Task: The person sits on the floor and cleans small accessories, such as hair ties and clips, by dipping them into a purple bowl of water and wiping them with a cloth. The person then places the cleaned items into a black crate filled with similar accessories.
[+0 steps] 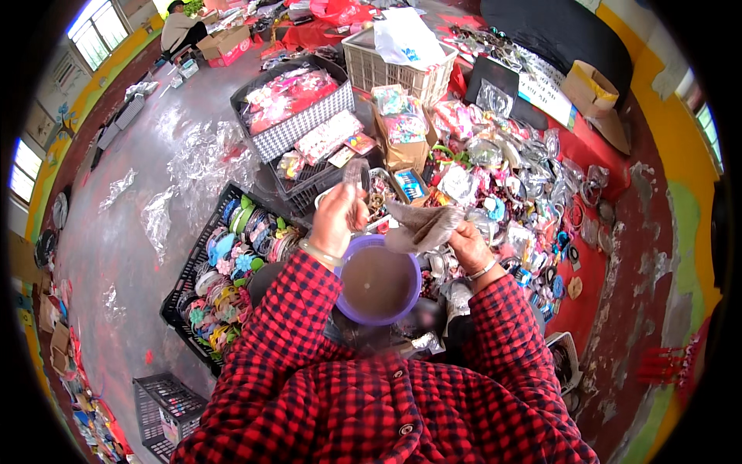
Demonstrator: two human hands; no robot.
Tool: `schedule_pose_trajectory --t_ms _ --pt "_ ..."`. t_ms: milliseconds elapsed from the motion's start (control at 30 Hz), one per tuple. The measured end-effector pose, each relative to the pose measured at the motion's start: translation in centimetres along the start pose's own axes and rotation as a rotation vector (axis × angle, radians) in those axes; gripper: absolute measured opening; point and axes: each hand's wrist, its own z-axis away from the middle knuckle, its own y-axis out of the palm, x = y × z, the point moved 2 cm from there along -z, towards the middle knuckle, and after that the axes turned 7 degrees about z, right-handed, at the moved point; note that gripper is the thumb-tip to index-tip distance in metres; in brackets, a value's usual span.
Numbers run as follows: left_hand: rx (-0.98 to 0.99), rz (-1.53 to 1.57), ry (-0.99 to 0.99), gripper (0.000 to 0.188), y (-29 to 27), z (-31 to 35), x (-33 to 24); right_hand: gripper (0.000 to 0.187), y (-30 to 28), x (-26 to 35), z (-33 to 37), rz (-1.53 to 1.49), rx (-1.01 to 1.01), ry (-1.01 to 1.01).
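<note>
My left hand [334, 220] is closed, with a pale, translucent plastic band [357, 172] standing up from its fingers. My right hand [470, 246] grips a damp-looking grey-brown cloth [425, 230], which hangs folded toward the left. Below both hands stands a round purple basin [418, 288] of murky brown water [377, 282]; a small pale spot shows on the water. The cloth hangs over the basin's far right rim. The band is held beyond the far rim, and its lower part is hidden by my fingers.
At the left sits a black crate [179, 290] of colourful headbands [232, 263]. Beyond the basin are a grey basket [263, 141] of packaged goods, a cardboard box [402, 147] and a beige crate [363, 66]. Bagged trinkets [495, 170] pile up at right. A person [182, 31] sits far left.
</note>
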Motion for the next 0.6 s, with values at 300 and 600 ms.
schedule_pose_trajectory --t_ms 300,600 --pt "0.378 -0.550 0.209 0.013 2.5 1.0 3.3 0.038 1.2 0.9 0.4 -0.488 0.034 0.043" --pt "0.445 -0.692 0.191 0.020 4.1 2.3 5.5 0.023 6.2 -1.4 -0.2 -0.689 -0.208 0.116"
